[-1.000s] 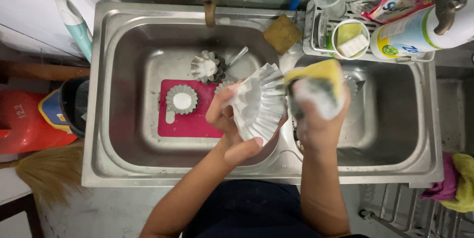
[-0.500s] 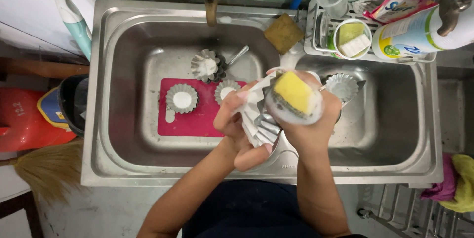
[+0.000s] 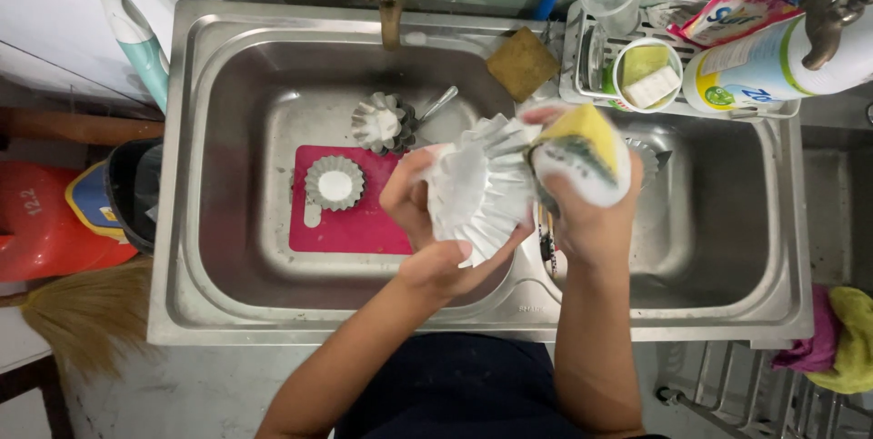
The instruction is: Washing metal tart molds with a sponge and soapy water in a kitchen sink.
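Left hand [image 3: 432, 221] grips the big fluted mould [image 3: 480, 189], held up over the divider of the double sink [image 3: 227, 312]. Right hand [image 3: 587, 202] clamps a soapy yellow sponge [image 3: 582, 152] against its rim. Two small fluted moulds [image 3: 334, 182] sit in the left basin.

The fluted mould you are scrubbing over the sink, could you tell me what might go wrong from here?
1. The soapy fluted mould, pinched only at its edge by the left hand, may slip into the sink.
2. Its thin pleated rim could nick the fingers or bend under the sponge in the right hand.
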